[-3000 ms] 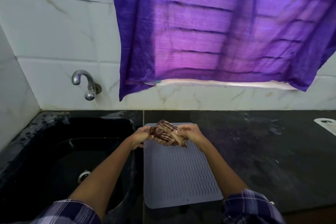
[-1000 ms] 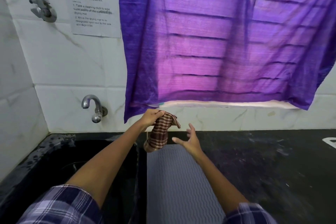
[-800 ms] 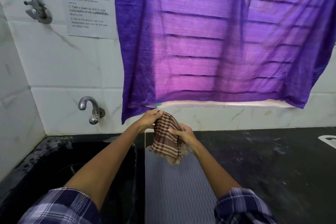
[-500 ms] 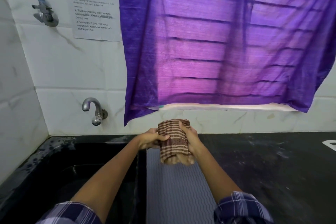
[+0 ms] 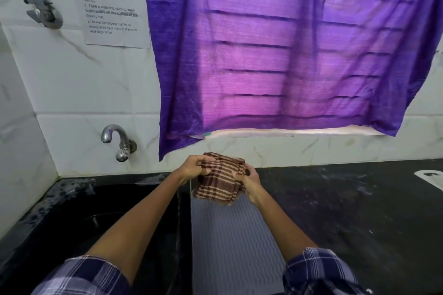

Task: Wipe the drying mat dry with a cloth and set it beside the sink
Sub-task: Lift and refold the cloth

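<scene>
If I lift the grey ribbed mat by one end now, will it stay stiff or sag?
Probably sags: the drying mat looks thin and lies flat on the black counter, like flexible silicone. Its wavy ribs suggest fair grip, though any wetness is hard to see. Both hands are busy; the left hand and right hand grip the checked cloth.

To the right of my right hand (image 5: 247, 181) the black counter (image 5: 347, 211) lies open. Below both hands the drying mat (image 5: 235, 242) is bare. Left of my left hand (image 5: 191, 170) the sink (image 5: 96, 218) drops away; the tap (image 5: 118, 141) juts out beyond it.
</scene>
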